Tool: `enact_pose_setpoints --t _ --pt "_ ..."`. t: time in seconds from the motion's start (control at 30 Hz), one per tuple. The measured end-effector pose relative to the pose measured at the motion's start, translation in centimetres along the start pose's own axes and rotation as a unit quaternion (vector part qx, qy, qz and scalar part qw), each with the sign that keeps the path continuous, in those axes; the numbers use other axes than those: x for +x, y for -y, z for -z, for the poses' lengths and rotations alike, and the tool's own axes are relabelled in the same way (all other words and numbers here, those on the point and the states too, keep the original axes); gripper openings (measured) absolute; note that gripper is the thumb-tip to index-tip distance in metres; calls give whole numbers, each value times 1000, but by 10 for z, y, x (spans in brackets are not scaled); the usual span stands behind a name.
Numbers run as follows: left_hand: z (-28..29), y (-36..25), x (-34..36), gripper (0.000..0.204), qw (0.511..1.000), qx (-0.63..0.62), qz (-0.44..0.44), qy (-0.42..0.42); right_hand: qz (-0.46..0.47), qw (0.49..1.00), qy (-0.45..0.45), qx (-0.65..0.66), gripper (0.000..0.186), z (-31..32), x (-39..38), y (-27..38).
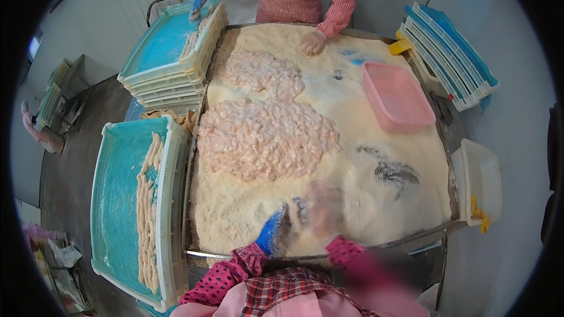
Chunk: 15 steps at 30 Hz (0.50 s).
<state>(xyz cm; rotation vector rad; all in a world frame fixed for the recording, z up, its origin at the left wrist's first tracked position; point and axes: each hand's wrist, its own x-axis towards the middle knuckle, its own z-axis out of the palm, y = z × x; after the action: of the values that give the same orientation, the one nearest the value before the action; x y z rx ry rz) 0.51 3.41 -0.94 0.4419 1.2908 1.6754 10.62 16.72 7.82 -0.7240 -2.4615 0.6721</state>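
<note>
My left hand, in a blue glove dusted with powder, is low over the powder near the table's front edge. Its fingers are curled around a pale, powdery piece, too blurred to name. Close beside it, my right hand in a clear glove is smeared by motion, so its fingers cannot be read. White, flour-like powder covers the metal-edged table. Beyond my hands lies a wide heap of wet, pale pink raw meat pieces, with a smaller heap behind it.
Left of the table, a crate with turquoise mesh holds rows of coated strips. Stacked trays stand behind it. A pink basket rests on the powder. Across the table, a co-worker's gloved hand touches the powder. A white bin is right.
</note>
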Motion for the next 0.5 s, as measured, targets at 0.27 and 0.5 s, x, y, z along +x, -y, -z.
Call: enact_pose_setpoints --t 0.27,0.5 --pt "-30 -21 20 56 879 -379 -280 -73 157 920 127 337 62 -61 25 77" --pt "100 -129 -50 45 869 -473 -103 -104 79 988 7 -131 16 -87 143 -45"
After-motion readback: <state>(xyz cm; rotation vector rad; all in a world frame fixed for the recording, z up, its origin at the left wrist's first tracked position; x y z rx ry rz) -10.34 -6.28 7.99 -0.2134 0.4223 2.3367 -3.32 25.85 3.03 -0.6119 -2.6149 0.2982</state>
